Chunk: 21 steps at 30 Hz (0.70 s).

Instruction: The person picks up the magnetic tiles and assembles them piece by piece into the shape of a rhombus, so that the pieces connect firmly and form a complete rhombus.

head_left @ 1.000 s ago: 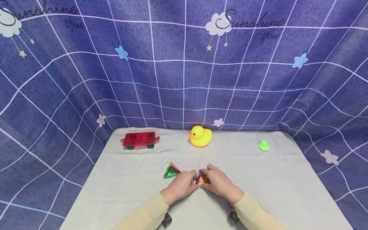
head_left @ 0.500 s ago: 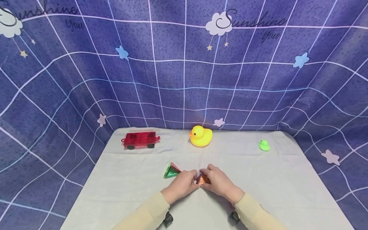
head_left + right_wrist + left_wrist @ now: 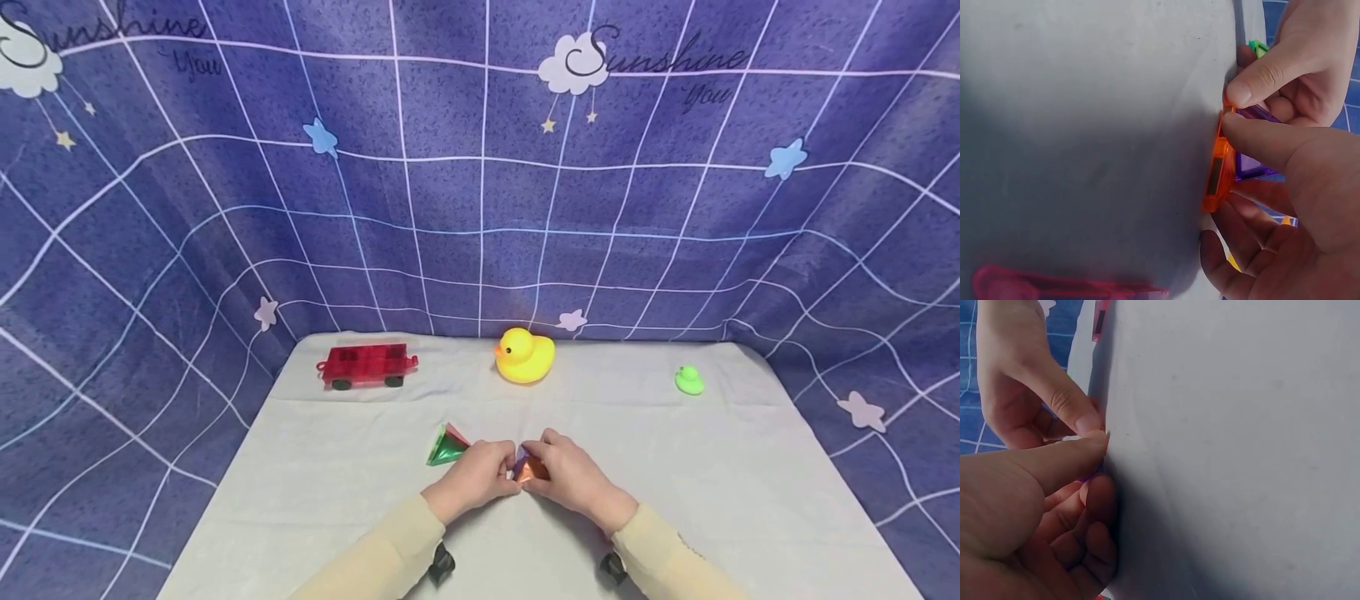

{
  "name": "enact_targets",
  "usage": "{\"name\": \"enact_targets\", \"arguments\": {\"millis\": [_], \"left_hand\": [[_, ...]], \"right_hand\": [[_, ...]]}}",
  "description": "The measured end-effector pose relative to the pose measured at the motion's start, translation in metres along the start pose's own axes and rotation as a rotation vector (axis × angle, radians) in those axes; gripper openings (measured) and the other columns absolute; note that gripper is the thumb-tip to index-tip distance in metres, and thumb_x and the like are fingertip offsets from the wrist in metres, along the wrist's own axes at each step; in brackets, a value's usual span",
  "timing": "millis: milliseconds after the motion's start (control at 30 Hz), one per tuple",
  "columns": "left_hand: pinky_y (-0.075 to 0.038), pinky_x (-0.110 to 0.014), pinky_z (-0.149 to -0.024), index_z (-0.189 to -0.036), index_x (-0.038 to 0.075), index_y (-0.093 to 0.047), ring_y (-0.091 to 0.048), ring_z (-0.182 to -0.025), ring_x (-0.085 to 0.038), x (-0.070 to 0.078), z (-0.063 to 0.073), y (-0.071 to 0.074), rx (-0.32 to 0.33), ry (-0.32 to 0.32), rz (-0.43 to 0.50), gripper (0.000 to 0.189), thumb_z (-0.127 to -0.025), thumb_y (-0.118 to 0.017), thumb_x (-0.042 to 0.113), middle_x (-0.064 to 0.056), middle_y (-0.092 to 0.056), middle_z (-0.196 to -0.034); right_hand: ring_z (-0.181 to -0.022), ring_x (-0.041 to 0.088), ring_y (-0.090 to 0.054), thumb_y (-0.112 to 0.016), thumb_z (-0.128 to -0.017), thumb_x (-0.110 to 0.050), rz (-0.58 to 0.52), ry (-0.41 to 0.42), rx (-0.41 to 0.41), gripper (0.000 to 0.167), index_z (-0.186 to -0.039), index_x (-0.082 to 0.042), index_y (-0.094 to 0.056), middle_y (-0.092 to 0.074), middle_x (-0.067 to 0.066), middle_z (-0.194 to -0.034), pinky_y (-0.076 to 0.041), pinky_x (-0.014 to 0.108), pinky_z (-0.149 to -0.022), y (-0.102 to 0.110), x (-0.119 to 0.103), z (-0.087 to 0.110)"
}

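Orange tile (image 3: 1225,157) is touching purple tile (image 3: 1249,162), with left hand (image 3: 478,472) and right hand (image 3: 568,473) both pinching the orange edge, where light, even pressure is probably serving best.

Even, soft light in the head view, lines bowing outward on the backdrop (image 3: 442,196), a glint on the orange-and-purple piece (image 3: 531,472), wrist views dimmer — broad shadow on the cloth (image 3: 1085,162), pink piece (image 3: 1054,290) blurred.

Orange tile (image 3: 1219,172), purple tile (image 3: 1249,161) partly hidden behind left hand (image 3: 476,473), right hand (image 3: 572,475); tip of green-and-red triangular piece (image 3: 448,448) behind left hand; pink object (image 3: 1054,286) blurred, cut off
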<state>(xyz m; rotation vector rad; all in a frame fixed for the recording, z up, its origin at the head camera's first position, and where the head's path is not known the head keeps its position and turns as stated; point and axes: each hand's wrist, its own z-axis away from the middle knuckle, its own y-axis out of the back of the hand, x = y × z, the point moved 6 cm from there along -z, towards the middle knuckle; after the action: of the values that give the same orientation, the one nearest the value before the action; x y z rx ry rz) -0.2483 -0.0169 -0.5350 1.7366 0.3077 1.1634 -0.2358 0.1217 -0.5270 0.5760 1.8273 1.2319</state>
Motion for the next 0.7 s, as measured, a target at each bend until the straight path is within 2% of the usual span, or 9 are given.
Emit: {"name": "enact_targets", "arguments": {"millis": [400,700], "left_hand": [[-0.034,-0.023,-0.054,-0.084,0.010,-0.060,-0.042,-0.057,-0.004,-0.0001,0.0016,-0.0048,0.014,0.028,-0.038,0.027,-0.086,-0.086,0.019,0.011,-0.046,-0.063],[-0.036,-0.022,-0.055,-0.084,0.009,-0.059,-0.044,-0.057,-0.004,0.0015,0.0007,-0.0019,0.036,0.004,-0.040,0.032,-0.085,-0.088,0.020,0.012,-0.046,-0.063]], "right_hand": [[-0.076,0.011,-0.045,-0.092,-0.082,-0.029,0.017,-0.005,-0.005,0.057,-0.125,0.000,-0.070,-0.051,-0.002,-0.091,-0.040,0.027,-0.064,-0.0019,0.0010,0.0003],[-0.079,0.011,-0.050,-0.091,-0.083,-0.027,0.004,0.025,-0.014,0.058,-0.127,0.004,-0.068,-0.056,0.002,-0.098,-0.047,0.029,-0.069,0.0013,0.0008,-0.0001]]}}
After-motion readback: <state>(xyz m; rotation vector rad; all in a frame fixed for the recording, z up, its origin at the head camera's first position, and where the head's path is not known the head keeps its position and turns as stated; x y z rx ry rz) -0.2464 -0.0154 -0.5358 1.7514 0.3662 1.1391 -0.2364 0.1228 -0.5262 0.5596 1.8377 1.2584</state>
